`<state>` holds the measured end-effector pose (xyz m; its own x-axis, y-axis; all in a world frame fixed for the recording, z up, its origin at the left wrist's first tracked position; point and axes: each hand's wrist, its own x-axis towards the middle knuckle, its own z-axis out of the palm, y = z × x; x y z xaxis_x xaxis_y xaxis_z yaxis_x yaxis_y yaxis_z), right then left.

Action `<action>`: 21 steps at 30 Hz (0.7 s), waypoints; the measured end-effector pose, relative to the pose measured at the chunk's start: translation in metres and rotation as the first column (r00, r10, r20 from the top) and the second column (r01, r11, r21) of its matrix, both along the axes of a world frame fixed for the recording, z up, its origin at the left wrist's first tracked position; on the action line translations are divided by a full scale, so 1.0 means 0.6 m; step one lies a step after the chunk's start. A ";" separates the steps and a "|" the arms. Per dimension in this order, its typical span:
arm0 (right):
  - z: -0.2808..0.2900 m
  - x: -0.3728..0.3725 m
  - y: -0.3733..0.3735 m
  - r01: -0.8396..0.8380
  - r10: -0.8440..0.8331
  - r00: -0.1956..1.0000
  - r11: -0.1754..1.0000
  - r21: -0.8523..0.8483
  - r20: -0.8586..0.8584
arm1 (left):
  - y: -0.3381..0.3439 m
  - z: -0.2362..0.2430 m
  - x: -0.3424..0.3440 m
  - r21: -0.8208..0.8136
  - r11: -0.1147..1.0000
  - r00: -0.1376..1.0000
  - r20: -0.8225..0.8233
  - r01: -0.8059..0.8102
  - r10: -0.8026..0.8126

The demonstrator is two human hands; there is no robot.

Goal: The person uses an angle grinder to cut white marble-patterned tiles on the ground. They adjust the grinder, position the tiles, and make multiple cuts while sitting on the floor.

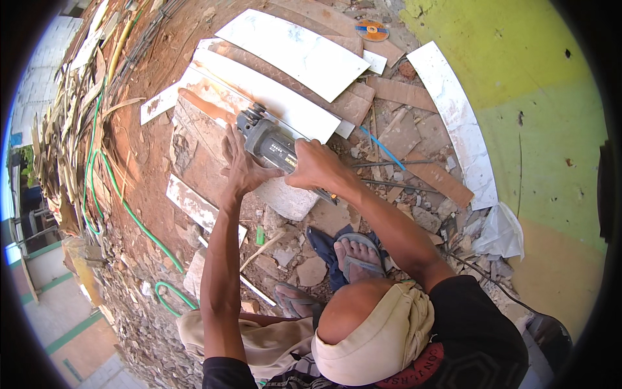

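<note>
A grey and black angle grinder (271, 144) lies across a white tile (295, 107), its head pointing to the far left. My right hand (317, 167) is wrapped round the grinder's body near its rear end. My left hand (241, 165) is cupped against the grinder's near side, fingers by the head and thumb along the body. Reddish dust coats the tile's left part, and a lengthwise line runs beside the grinder head. The grinder's disc cannot be made out. Under the tile is a rough stone slab (285, 194).
Beyond lies another large white tile (291, 52). A long white tile strip (457, 123) rests by the painted wall (518, 97) at right. An orange disc (372, 30), blue strip (382, 148), green hose (136, 211), black cable (492, 292) and rubble surround my sandalled feet (359, 256).
</note>
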<state>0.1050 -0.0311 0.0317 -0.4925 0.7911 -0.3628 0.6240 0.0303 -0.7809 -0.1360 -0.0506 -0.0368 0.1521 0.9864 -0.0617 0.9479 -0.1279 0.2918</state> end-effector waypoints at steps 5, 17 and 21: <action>-0.017 -0.018 0.014 0.003 -0.003 1.000 1.000 0.007 -0.016 | 0.000 0.008 0.012 0.004 1.000 0.994 0.107 -0.011 0.010; -0.021 -0.044 0.034 -0.016 0.017 0.999 1.000 0.015 -0.041 | -0.003 -0.006 -0.001 0.091 0.996 0.992 0.120 0.017 -0.028; -0.009 -0.043 0.039 -0.022 0.020 0.999 0.999 -0.028 -0.040 | -0.001 0.012 0.015 0.033 0.999 0.994 0.110 0.026 -0.029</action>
